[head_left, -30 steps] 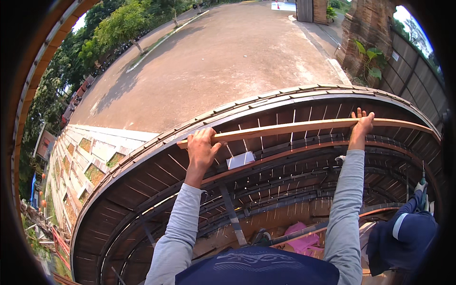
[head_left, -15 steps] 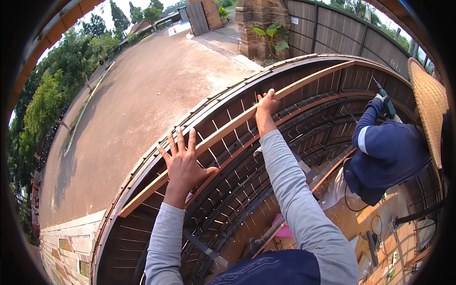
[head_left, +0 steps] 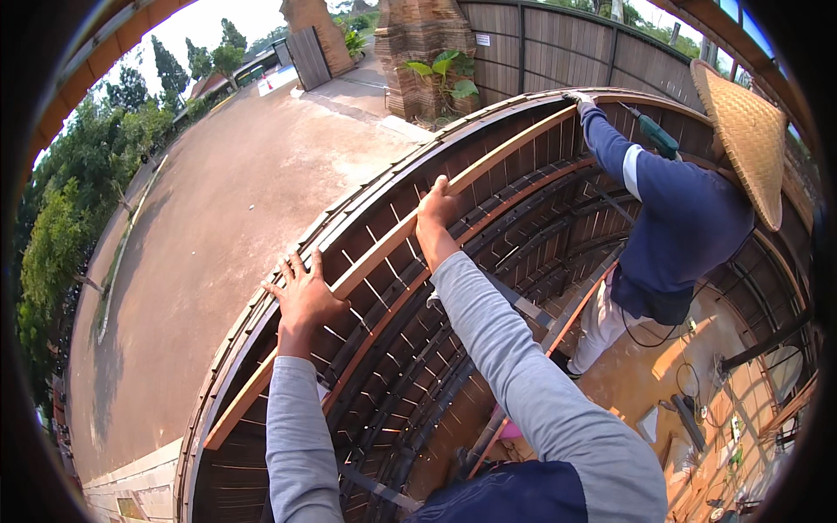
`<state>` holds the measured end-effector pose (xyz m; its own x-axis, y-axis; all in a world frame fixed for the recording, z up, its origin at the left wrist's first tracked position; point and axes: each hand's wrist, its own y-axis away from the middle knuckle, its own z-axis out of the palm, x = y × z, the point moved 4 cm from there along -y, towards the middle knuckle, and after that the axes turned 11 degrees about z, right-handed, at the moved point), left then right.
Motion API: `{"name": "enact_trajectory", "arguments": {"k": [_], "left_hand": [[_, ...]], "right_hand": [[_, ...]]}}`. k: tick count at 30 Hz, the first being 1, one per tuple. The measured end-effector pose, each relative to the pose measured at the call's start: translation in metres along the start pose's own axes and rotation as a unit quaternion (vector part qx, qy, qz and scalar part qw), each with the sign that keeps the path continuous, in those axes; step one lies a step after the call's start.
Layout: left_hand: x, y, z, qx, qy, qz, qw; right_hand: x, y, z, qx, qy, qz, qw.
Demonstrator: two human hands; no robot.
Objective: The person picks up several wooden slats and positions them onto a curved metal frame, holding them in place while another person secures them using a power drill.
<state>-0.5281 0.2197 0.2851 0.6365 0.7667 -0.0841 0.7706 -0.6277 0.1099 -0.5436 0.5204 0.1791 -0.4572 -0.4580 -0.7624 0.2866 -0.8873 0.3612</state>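
Observation:
A long, thin wooden strip [head_left: 375,260] runs along the inner side of a curved wall, just below its rim [head_left: 349,207]. My right hand [head_left: 437,212] is wrapped around the strip near its middle, thumb up. Farther left, my left hand [head_left: 307,299] lies over the strip with its fingers spread toward the rim. At the strip's far end, a co-worker's gloved hand [head_left: 579,99] reaches the strip and rim. A green power drill [head_left: 656,136] is beside that co-worker, pointing at the wall; the hand on it is hidden.
The co-worker in a cone-shaped woven hat [head_left: 741,139] stands inside the curve at right. Below my arms, dark curved ribs [head_left: 397,357] carry many thin pins. Cables and offcuts lie on the floor [head_left: 610,418]. Outside are a paved yard [head_left: 218,253] and a fence [head_left: 567,44].
The co-worker has straightened and stretched a gloved hand to the strip's far end, away from the drill. My view has shifted to the right. My hands keep their places on the strip.

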Motion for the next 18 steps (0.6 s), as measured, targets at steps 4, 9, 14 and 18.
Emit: {"name": "enact_trajectory", "arguments": {"k": [4, 9, 14, 18], "left_hand": [[0.006, -0.009, -0.004, 0.038, -0.017, 0.037, 0.998], [-0.015, -0.003, -0.001, 0.04, -0.032, 0.032, 0.998], [-0.001, -0.009, -0.008, 0.072, -0.023, 0.052, 0.996], [-0.007, -0.009, -0.003, 0.086, -0.024, 0.053, 0.995]], "right_hand": [[-0.004, -0.024, -0.005, 0.009, -0.016, -0.038, 0.999], [-0.004, 0.024, 0.007, -0.001, 0.053, 0.04, 0.998], [0.0, -0.013, 0.007, 0.044, -0.018, -0.067, 0.997], [0.014, -0.031, 0.013, 0.043, -0.007, -0.063, 0.997]]}}
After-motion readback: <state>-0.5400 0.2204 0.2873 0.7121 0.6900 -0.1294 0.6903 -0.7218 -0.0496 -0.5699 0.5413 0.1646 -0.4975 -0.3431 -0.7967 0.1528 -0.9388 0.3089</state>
